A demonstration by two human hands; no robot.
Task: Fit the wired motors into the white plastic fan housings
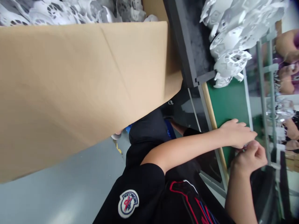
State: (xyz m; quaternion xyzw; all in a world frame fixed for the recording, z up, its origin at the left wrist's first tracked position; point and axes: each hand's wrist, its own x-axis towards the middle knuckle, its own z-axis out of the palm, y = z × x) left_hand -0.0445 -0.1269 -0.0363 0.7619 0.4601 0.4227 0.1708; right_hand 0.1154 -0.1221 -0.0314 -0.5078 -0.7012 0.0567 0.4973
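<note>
The view is rolled sideways, with the workbench on the right of the picture. Over the green bench top, my left hand shows its back, with its fingers curled forward and partly hidden. Close beside it, my right hand is closed, thumb and fingers pinched together. The hands meet at a small spot where a tiny bit of something shows; it is too small and covered to name. Beyond my left hand, a heap of white plastic openwork parts lies partly in a black tray and overhangs its corner.
A large cardboard box filled with similar white parts stands on my left. Grey floor shows below it. Metal rails run along the far side of the bench; other people's arms and more parts are beyond.
</note>
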